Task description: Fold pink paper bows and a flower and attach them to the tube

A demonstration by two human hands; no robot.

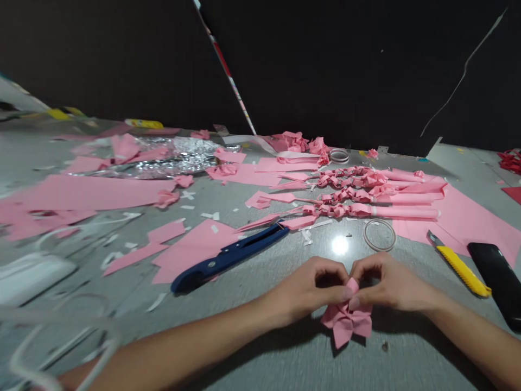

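Note:
A pink paper flower [345, 323] with several pointed petals is between my two hands, just above the grey table [260, 353]. My left hand [315, 288] pinches its upper petal from the left, thumb and fingers closed. From the right, my right hand [385, 282] pinches the same petal, the two thumb tips almost meeting. The flower's lower petals spread out below my thumbs. Beyond my hands lie several pink paper stems [345, 210] with crinkled paper along them. A roll of tape [379, 234] rests just past my right hand.
A dark blue cutter [232, 258] lies left of my hands. At right are a yellow cutter [464, 270] with its blade out and a black phone [496, 282]. Pink sheets [89, 193], silver foil [183, 155] and a white cable [61, 320] cover the left. A black panel [325, 70] stands behind.

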